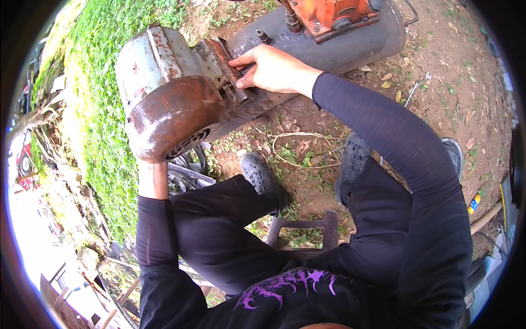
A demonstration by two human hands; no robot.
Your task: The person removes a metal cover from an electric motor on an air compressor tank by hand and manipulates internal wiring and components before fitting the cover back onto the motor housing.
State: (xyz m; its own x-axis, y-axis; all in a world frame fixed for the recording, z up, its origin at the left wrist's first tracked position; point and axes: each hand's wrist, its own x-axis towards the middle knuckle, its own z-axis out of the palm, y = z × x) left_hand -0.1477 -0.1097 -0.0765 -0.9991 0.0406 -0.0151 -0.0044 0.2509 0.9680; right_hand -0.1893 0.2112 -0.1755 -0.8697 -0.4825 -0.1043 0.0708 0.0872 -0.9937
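A motor (153,60) with worn grey-blue paint and a rusty end cover (172,109) sits at the left end of a dark cylindrical tank (350,49). My left hand (150,169) reaches under that cover; its fingers are hidden behind it. At the motor's rusty mounting plate (219,55), my right hand (263,71) has thumb and forefinger curled onto something by the plate's edge, too hidden to name. A short fitting (263,37) stands up from the tank just beyond that hand.
An orange pump head (323,13) is mounted on the tank. Below lie a loop of cord (274,145), a metal tool (411,93) and a plastic stool (331,227). Dark wheel-like parts (189,175) are beside my left leg. Grass (93,109) spreads to the left.
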